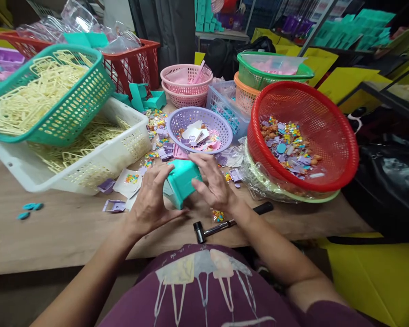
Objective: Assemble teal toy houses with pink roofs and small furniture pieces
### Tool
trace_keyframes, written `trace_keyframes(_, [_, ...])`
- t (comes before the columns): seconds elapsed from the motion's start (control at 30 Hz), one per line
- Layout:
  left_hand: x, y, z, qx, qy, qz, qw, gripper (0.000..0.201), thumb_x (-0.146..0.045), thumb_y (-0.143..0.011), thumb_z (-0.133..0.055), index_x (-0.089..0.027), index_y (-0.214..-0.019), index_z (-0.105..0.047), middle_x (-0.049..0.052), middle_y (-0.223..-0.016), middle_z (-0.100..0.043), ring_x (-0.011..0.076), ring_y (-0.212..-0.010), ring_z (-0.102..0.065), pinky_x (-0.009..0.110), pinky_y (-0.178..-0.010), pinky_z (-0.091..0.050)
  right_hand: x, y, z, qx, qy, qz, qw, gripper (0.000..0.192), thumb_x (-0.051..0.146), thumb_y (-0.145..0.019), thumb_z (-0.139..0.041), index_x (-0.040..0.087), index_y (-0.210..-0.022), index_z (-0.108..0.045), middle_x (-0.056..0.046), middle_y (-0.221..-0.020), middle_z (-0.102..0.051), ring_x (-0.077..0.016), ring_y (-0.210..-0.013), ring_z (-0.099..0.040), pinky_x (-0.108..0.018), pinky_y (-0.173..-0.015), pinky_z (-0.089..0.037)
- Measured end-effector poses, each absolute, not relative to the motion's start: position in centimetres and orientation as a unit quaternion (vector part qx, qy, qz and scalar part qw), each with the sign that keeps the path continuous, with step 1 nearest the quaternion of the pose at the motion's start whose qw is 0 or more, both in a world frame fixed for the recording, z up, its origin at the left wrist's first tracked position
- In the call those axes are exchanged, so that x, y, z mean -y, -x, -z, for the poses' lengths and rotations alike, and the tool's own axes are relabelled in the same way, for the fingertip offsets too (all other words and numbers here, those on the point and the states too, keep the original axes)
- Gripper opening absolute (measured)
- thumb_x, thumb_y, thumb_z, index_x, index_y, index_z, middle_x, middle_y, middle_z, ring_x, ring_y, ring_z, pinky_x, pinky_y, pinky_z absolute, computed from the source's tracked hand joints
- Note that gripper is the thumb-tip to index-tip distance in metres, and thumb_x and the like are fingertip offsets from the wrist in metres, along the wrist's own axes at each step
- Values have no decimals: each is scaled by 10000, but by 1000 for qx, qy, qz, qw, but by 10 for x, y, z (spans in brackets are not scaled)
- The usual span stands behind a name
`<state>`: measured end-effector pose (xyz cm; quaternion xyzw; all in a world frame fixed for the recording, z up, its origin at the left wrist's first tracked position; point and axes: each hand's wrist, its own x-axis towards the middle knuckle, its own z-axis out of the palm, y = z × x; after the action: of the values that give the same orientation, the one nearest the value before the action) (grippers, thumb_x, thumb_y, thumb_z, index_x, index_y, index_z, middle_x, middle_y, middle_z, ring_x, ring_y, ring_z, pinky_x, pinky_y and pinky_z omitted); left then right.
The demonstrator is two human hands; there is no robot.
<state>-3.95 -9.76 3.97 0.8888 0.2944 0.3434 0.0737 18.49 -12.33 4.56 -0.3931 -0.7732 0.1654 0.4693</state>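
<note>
A turquoise plastic box (181, 179) sits tilted between my two hands, just above or on the wooden table. My left hand (153, 200) grips its left side, fingers at the upper edge and thumb stretched low along the front. On the other side, my right hand (213, 184) has its fingers bent over the box's right edge. A hammer (221, 228) with a black head and handle lies under my right wrist. Close to it rests a small clear bag of colourful beads (218, 215). Part of the box is hidden by my fingers.
Behind the box stands a purple basket (199, 111) of small parts. A red basket (327, 131) tilts at the right. Left are a white crate (122, 150) and a teal basket (75, 118) of cream plastic frames. Purple pieces (114, 206) lie on the table (71, 227).
</note>
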Motion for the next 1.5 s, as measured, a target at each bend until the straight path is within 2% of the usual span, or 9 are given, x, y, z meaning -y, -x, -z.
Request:
trace_keyframes(0.17, [101, 45, -13, -284, -909, -304, 18, 1011, -391, -749, -784, -271, -1516, -136, 176, -1365, -395, 386, -1357, -362, 613, -1120, -341, 195, -263, -25, 857, 446, -164, 199, 500, 459, -853, -685, 186, -1250, -552, -120, -1145, -588, -262, -1088, -556, -426, -940, -491])
trace_keyframes(0.27, [100, 49, 0, -258, -930, -261, 9, 926, -424, -759, -770, -322, -1480, -198, 152, -1351, -427, 396, -1372, -341, 663, -1114, -295, 228, -292, 0, 846, 497, -125, 148, 361, 411, -880, -665, 184, -1155, -607, -119, -1056, -607, -259, -1001, -570, -410, -859, -510])
trace_keyframes(0.37, [93, 52, 0, -234, -944, -234, -1, 811, -445, -785, -740, -344, -1449, -284, 137, -1371, -444, 381, -1365, -362, 633, -1110, -301, 236, -297, 16, 854, 491, -71, 158, 199, 328, -953, -563, 159, -1033, -633, -116, -962, -623, -237, -917, -579, -362, -792, -511])
trace_keyframes(0.47, [84, 52, -9, -222, -952, -211, -2, 699, -400, -825, -706, -341, -1422, -347, 119, -1355, -508, 341, -1318, -438, 559, -1086, -350, 232, -294, 12, 860, 474, -41, 187, 254, 344, -993, -476, 139, -997, -625, -121, -911, -630, -227, -853, -592, -334, -733, -508])
trace_keyframes(0.7, [84, 40, -18, -213, -957, -198, -10, 600, -434, -820, -713, -289, -1342, -454, 104, -1299, -610, 317, -1255, -500, 527, -1070, -341, 231, -280, -29, 693, 583, -97, 413, 248, 337, -1025, -378, 208, -1045, -589, -22, -768, -598, -161, -679, -586, -272, -663, -476])
trace_keyframes(0.9, [90, 35, -5, -253, -946, -201, -36, 1010, -574, -707, -764, -228, -1482, -216, 210, -1428, -416, 436, -1401, -282, 638, -1094, -283, 225, -268, -16, 672, 602, -153, 402, 223, 292, -999, -442, 220, -1146, -593, -52, -989, -707, -181, -837, -673, -282, -766, -500])
trace_keyframes(1.03, [78, 35, -2, -294, -930, -205, -76, 938, -447, -799, -710, -219, -1511, -145, 209, -1384, -447, 412, -1319, -394, 671, -1108, -236, 224, -266, -12, 650, 608, -164, 426, 211, 308, -1002, -438, 211, -1096, -600, -36, -891, -695, -164, -765, -658, -261, -725, -487])
trace_keyframes(1.3, [30, 30, -48, -198, -970, -133, 51, 734, -581, -776, -687, -157, -1307, -409, 190, -1387, -435, 355, -1283, -443, 527, -1066, -401, 227, -272, -17, 630, 614, -167, 446, 212, 316, -1001, -440, 189, -1046, -604, -27, -849, -678, -143, -720, -633, -240, -693, -455])
trace_keyframes(1.5, [-18, 18, -68, -192, -977, 16, 95, 1014, -687, -727, -654, -124, -1491, -297, 216, -1459, -423, 415, -1341, -394, 596, -1106, -328, 228, -273, -13, 616, 629, -157, 448, 219, 343, -997, -446, 204, -1048, -608, -15, -782, -670, -153, -671, -627, -253, -668, -467])
